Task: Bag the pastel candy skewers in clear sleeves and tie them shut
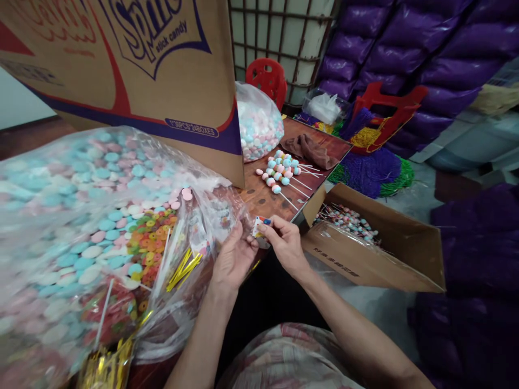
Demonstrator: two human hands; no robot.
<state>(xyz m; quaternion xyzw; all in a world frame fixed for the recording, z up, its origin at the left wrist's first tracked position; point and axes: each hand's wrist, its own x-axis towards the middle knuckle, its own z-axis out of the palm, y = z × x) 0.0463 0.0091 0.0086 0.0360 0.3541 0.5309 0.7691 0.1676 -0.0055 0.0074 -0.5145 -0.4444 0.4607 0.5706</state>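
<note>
Above my lap, at the table's front edge, my two hands meet. Between the thumb and fingers of my right hand is a small printed packet, white with blue, red and yellow. My left hand has its fingers curled beside it, pinched on a clear plastic wrapper. Whether packet and wrapper are one piece, I cannot tell. Sticks of pastel marshmallows lie in a pile just beyond my hands. Left of them, a large clear bag holds pink, blue and white marshmallows, with ring-shaped gummies and gold twist ties nearby.
A tall cardboard box stands at the back left, a second marshmallow bag behind it. An open carton of finished sticks sits to the right, below table height. A brown cloth lies at the far corner, near an overturned red stool.
</note>
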